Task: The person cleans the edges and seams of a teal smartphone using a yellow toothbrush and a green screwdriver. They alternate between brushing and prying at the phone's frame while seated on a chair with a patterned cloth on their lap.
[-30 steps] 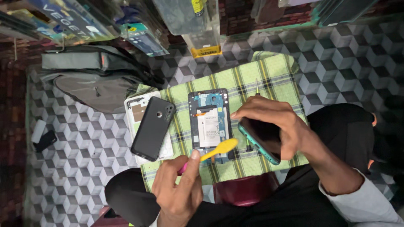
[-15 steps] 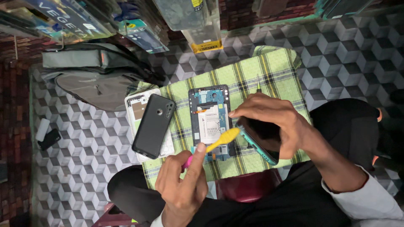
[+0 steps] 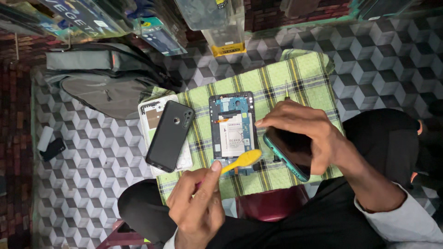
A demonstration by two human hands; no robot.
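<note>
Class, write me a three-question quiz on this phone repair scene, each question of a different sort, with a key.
1. True or false: the left hand holds a yellow brush.
2. The opened phone lies on: A) a green checked cloth, B) a grey bag, C) a red stool.
3. What does the right hand have in its grip?

Key: 1 true. 2 A. 3 a teal-edged phone, dark face up; its forefinger touches the opened phone's edge.
</note>
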